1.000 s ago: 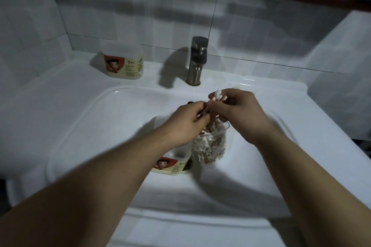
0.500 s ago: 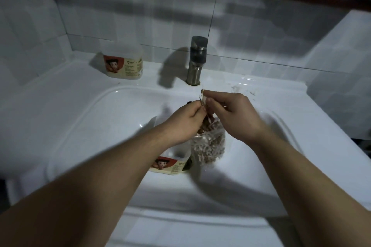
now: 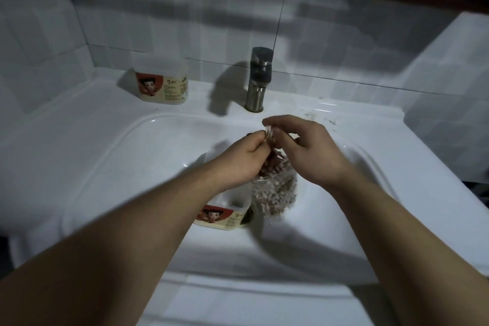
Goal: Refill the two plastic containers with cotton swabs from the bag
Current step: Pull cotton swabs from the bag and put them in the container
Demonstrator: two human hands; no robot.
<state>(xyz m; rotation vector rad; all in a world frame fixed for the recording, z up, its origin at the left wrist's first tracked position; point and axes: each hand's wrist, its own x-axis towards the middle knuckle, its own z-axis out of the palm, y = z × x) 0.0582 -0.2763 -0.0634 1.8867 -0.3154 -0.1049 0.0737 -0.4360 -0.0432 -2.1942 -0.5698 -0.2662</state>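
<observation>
Centre: cotton swabs [image 3: 269, 133] pinched by right hand [image 3: 309, 151], bag [image 3: 275, 193] gripped by left hand [image 3: 238, 164]. Swabs should be kept bundled above the lower-centre container [image 3: 225, 216]

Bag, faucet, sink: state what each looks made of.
Bag: thin clear plastic film, crinkled and glinting, swabs showing through. Faucet: metal, probably brushed stainless steel, grey with a dull satin sheen. Sink: likely glazed ceramic, glossy white with sharp highlights, though a moulded resin cannot be ruled out.
</observation>
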